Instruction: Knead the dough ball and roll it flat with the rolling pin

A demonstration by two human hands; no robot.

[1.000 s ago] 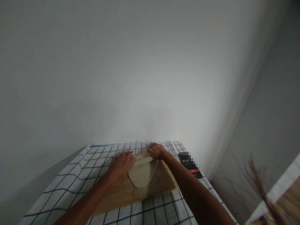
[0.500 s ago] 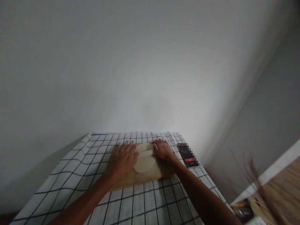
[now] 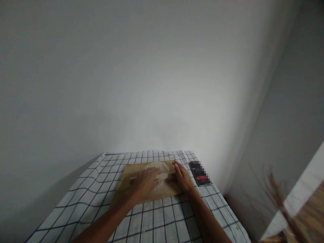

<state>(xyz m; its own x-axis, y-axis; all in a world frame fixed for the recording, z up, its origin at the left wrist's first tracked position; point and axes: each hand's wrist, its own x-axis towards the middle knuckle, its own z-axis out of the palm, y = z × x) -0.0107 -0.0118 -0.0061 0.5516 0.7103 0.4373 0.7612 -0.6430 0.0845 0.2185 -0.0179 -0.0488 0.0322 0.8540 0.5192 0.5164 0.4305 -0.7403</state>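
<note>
A light wooden rolling pin lies crosswise over a flattened round sheet of pale dough on a wooden board. My left hand rests across the left part of the pin, its fingers stretched out to the right over the dough. The pin's left end pokes out beyond that hand. At the right end of the pin is my right hand, palm against it and fingers pointing forward. Part of the dough is hidden beneath my left hand.
A white cloth with dark grid lines covers the table. Right of the board lies a phone, partly pixelated. A pale wall stands behind the table. Blurred thin brown twigs rise at the lower right, beside the table.
Both hands and the rolling pin have come nearer to me over the dough. My left hand has turned its fingers rightward. The view has tilted slightly.
</note>
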